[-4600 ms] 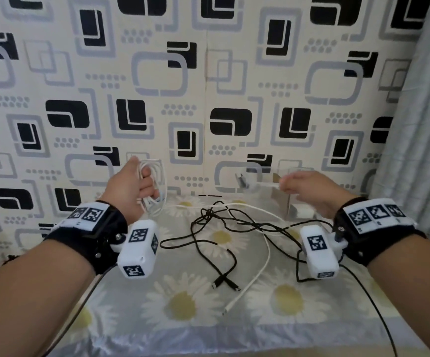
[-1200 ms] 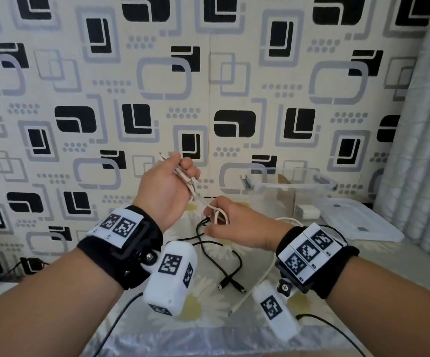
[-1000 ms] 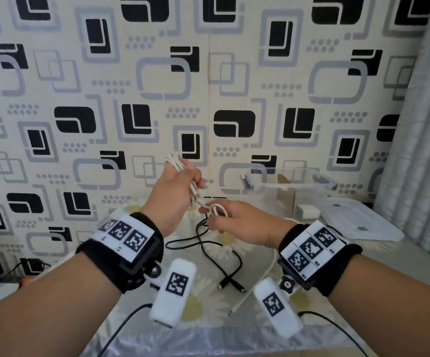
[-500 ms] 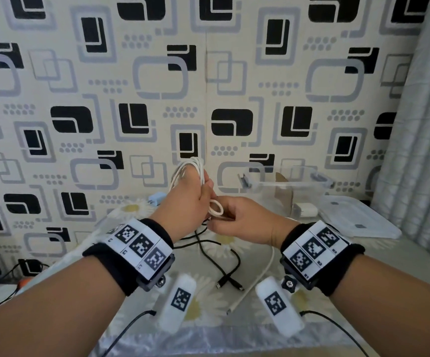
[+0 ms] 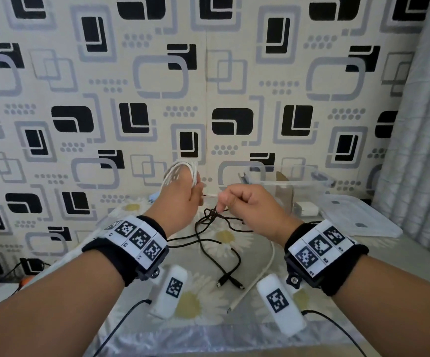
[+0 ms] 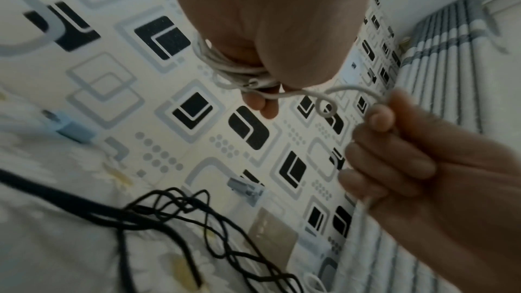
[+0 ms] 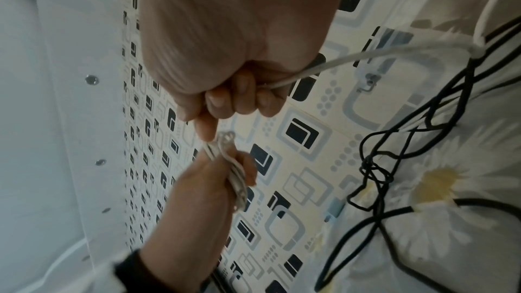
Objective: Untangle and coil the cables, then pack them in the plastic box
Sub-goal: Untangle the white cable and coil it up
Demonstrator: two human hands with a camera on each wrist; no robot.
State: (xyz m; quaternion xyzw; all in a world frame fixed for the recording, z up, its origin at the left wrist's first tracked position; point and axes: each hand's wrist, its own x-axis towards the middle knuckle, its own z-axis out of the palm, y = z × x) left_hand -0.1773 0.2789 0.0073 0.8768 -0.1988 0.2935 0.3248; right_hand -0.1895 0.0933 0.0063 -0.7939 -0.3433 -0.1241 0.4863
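My left hand (image 5: 192, 193) is raised over the table and grips a coil of white cable (image 5: 180, 172), whose loops stick up above the fist. A short stretch of the same white cable (image 6: 327, 106) runs to my right hand (image 5: 228, 200), which pinches it between thumb and curled fingers. From there the cable's tail (image 5: 251, 287) drops to the flowered tablecloth. A tangled black cable (image 5: 215, 222) lies on the cloth under both hands. The clear plastic box (image 5: 288, 188) stands open at the back right, beyond the right hand.
The box lid (image 5: 358, 220) lies flat to the right of the box, with a white charger block (image 5: 305, 208) between them. A blue plug (image 6: 74, 130) lies by the wall at the left. A curtain (image 5: 419, 150) hangs on the right. Black connectors (image 5: 230, 282) rest mid-table.
The right hand has drawn away to the right from the left hand, pulling a short length of white cable taut between them. The left hand keeps the coil raised.
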